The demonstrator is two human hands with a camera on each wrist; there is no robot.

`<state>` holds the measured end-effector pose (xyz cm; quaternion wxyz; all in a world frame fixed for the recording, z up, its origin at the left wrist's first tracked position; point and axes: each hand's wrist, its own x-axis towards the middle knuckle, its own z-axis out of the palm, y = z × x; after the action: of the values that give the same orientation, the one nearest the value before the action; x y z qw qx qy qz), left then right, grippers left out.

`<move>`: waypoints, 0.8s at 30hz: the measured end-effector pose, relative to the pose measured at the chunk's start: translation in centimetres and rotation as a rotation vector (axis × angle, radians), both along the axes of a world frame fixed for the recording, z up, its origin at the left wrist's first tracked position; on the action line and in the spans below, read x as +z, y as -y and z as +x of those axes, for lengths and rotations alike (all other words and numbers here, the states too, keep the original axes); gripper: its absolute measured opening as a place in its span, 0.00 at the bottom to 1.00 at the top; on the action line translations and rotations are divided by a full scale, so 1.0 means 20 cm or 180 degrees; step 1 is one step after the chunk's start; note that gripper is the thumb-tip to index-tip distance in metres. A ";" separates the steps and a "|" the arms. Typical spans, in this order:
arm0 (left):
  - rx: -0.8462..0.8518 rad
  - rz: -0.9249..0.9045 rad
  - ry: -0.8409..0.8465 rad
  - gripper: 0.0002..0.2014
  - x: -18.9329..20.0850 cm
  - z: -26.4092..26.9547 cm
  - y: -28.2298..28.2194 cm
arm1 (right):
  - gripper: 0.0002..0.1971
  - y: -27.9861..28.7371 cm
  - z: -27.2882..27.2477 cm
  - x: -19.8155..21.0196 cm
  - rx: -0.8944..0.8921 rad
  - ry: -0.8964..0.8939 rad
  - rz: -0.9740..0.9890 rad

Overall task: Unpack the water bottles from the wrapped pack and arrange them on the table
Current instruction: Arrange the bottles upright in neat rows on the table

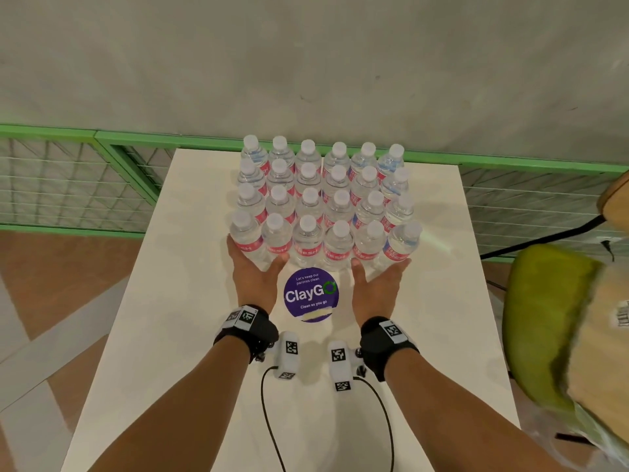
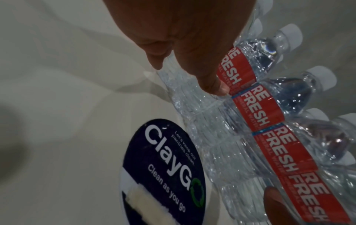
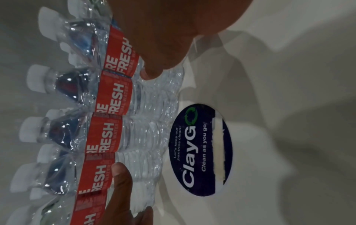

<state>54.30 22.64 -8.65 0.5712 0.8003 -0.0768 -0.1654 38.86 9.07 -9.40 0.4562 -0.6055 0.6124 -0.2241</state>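
So I'm looking down at a block of clear plastic water bottles with white caps point(image 1: 323, 202), four rows of six, all standing upright and packed tight on the far half of a white rectangular table point(image 1: 170, 301). Every red label band reads "RE FRESH" in white, with smaller writing under it I can't make out. My left hand point(image 1: 253, 277) and right hand point(image 1: 377, 281) are both flat against the near row, fingers straight and spread, pressing on the bottles rather than gripping anything. Between my wrists there's a round dark purple sticker point(image 1: 311, 294) on the tabletop saying "ClayGo", "Let's keep our pantries clean" and "Clean as you go", with a torn strip along its lower edge. Behind the table there's a green-framed wire mesh fence point(image 1: 68, 178) and a plain grey wall point(image 1: 306, 63); the floor's brownish tile.
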 end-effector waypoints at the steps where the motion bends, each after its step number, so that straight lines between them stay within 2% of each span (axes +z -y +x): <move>1: -0.0017 -0.0010 0.0001 0.56 0.00 0.00 0.00 | 0.56 0.00 -0.01 -0.01 0.0023 -0.0012 0.0000; 6: -0.0004 -0.0016 -0.0078 0.66 0.03 -0.06 0.02 | 0.65 -0.04 -0.04 -0.01 0.0252 -0.0344 -0.0068; 10: 0.0082 -0.0152 -0.0086 0.70 0.03 -0.11 0.07 | 0.69 -0.05 0.02 0.00 0.0130 -0.0576 -0.0077; 19: 0.0241 0.0013 -0.0164 0.71 0.02 -0.14 0.10 | 0.69 -0.06 0.05 0.00 0.0075 -0.0823 0.0002; 24: 0.0127 0.0068 -0.0105 0.71 0.06 -0.14 0.06 | 0.67 -0.04 0.00 0.01 0.0241 -0.0563 0.0046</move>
<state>51.46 21.47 -7.53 0.5670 0.8049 -0.0495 -0.1679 38.80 9.93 -9.26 0.4128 -0.6424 0.6286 -0.1479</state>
